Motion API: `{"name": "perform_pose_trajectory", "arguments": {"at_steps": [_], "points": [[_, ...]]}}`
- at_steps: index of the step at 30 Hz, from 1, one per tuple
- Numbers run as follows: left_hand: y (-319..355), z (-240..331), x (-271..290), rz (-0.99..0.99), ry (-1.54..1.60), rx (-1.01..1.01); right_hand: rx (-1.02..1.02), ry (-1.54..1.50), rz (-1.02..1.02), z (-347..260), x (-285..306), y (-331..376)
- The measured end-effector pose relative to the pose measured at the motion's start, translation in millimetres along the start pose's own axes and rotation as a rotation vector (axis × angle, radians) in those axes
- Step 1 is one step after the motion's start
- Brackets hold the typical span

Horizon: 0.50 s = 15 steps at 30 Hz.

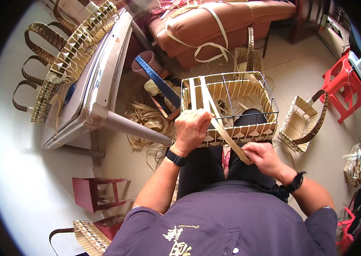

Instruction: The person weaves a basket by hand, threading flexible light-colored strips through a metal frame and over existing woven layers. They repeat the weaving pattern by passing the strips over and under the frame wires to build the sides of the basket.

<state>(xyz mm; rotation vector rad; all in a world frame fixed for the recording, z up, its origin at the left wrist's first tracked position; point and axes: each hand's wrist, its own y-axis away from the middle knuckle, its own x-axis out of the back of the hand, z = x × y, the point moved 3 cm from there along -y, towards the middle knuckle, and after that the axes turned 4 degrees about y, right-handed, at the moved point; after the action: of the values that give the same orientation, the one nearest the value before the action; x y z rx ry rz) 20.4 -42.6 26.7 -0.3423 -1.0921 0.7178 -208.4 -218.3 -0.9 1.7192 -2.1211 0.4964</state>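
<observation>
Half-woven basket (231, 112) on wire frame rests on person's knees, near rim toward body. Left hand (191, 128) clenched over near-left rim. Right hand (262, 155) pinches pale strip (223, 130) running up from lap over rim. Strip likely light, springy, prone to kink; best held near weave. Around: finished basket (302, 121) on floor right, loose strips (148, 119) left, 1 red stool (344, 87), table leg (135, 128) close by left elbow.

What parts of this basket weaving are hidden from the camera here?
Head view, all of it:
- Left hand covers the near corner of the half-woven basket.
- The strip ends inside the right hand; its fingers curl under.
- The basket's underside rests on the lap, unseen.
- The shirt hides the lap's near part.
</observation>
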Motion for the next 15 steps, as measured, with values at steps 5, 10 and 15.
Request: {"name": "perform_pose_trajectory", "arguments": {"at_steps": [5, 10, 15], "points": [[0, 10, -1, 0.020, -0.002, -0.021, -0.193, 0.603, -0.008, 198, 44, 182], [-1, 10, -7, 0.027, 0.034, -0.020, -1.226, 0.872, -0.414, 275, 74, 529], [-4, 4, -8, 0.026, 0.071, 0.001, -1.135, 1.051, -0.886, 293, 128, 534]]}}
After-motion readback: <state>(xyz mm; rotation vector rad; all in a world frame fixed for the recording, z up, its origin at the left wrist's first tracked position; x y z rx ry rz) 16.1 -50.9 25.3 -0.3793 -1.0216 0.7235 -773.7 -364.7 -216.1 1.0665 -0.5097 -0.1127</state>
